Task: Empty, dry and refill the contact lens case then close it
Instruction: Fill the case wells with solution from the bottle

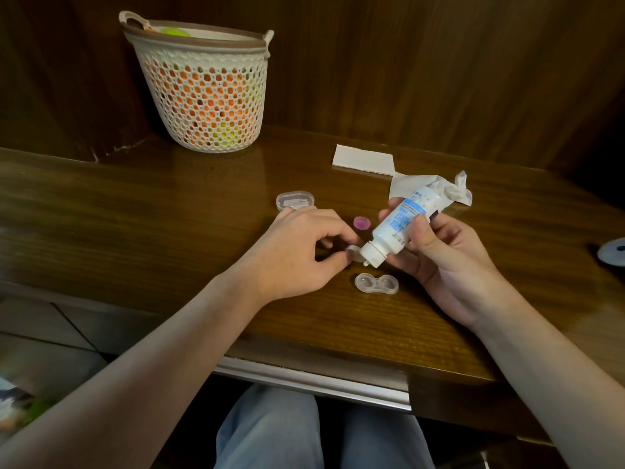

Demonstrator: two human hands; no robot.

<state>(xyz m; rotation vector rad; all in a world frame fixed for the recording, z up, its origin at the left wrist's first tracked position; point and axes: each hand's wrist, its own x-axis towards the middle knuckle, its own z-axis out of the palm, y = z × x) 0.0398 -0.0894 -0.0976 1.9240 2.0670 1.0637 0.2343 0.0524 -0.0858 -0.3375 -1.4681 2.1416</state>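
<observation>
My right hand [443, 255] grips a white solution bottle [399, 225] with blue lettering, tilted with its nozzle pointing down and left. My left hand [301, 252] pinches the bottle's small white flip cap [353, 252] at the nozzle. Just below the nozzle the clear contact lens case [376, 283] lies on the wooden table [169, 211], both wells uncovered. A pink lens-case lid [361, 222] lies behind the bottle. A crumpled white tissue [449, 187] sits behind my right hand.
A clear lidded plastic box [295, 200] lies beyond my left hand. A folded white tissue [363, 159] lies further back. A white mesh basket [203, 86] with orange contents stands at the back left. A grey round object [612, 252] shows at the right edge.
</observation>
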